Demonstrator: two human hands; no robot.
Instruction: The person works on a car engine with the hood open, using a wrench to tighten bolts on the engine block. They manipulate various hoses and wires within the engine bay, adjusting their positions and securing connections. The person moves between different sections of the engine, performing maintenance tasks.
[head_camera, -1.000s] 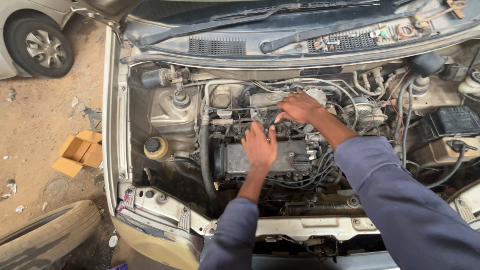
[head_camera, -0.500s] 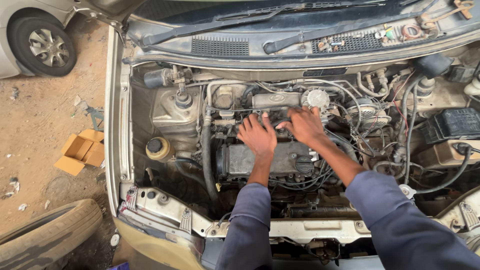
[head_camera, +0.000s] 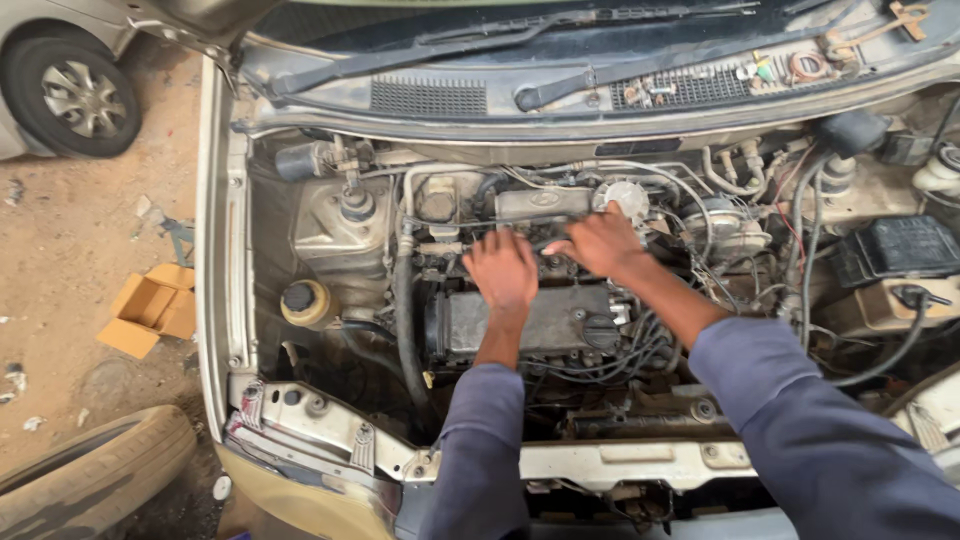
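I look down into an open car engine bay. My left hand (head_camera: 503, 270) rests palm down on the far edge of the grey engine cover (head_camera: 530, 318), fingers reaching toward the pipes behind it. My right hand (head_camera: 600, 243) sits just right of it, fingers curled over the parts between the cover and the round white cap (head_camera: 625, 195). What the fingertips grip is hidden. Both arms wear dark blue sleeves.
Hoses and wires (head_camera: 640, 345) crowd the right of the cover. A black battery (head_camera: 895, 248) sits at the right, a yellow-capped reservoir (head_camera: 305, 303) at the left. Wiper arms (head_camera: 600, 80) lie above. On the dirt: a cardboard box (head_camera: 150, 308), a tyre (head_camera: 90, 480), another car's wheel (head_camera: 75, 98).
My right hand has drawn back from the rear of the bay toward the engine cover and now lies beside my left hand. The view has shifted slightly.
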